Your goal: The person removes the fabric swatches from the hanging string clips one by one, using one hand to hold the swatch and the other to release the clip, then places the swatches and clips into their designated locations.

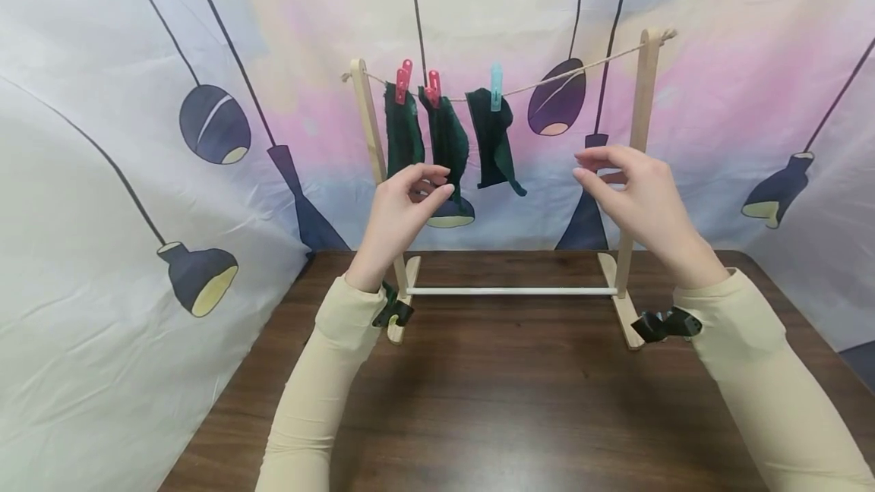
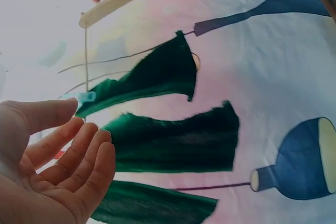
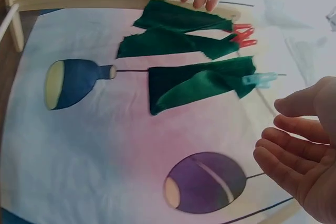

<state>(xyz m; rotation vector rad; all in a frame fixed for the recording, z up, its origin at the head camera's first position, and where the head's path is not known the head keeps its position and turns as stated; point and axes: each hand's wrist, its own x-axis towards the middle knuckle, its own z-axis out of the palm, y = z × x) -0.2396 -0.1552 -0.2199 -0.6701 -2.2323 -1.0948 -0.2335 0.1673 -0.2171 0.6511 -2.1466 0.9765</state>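
Note:
Three dark green cloth pieces hang from a twine line (image 1: 581, 73) in the head view. Red clothespins (image 1: 434, 88) hold the left cloth (image 1: 403, 131) and the middle cloth (image 1: 449, 139); a light blue clothespin (image 1: 496, 88) holds the right cloth (image 1: 491, 146). My left hand (image 1: 410, 203) is raised before the left and middle cloths, fingers loosely bent, nothing between them. To the right of the cloths, my right hand (image 1: 636, 184) is lifted near the right post, thumb and fingers apart and holding nothing. In the right wrist view the blue clothespin (image 3: 260, 80) lies beyond its fingertips.
The line is strung between two wooden posts (image 1: 642, 105) standing on feet on a dark brown table (image 1: 506, 393). A white rod (image 1: 513, 291) joins the posts low down. Behind hangs a backdrop sheet (image 1: 301, 36) printed with lamps. Small black devices (image 1: 666, 323) are worn at both wrists.

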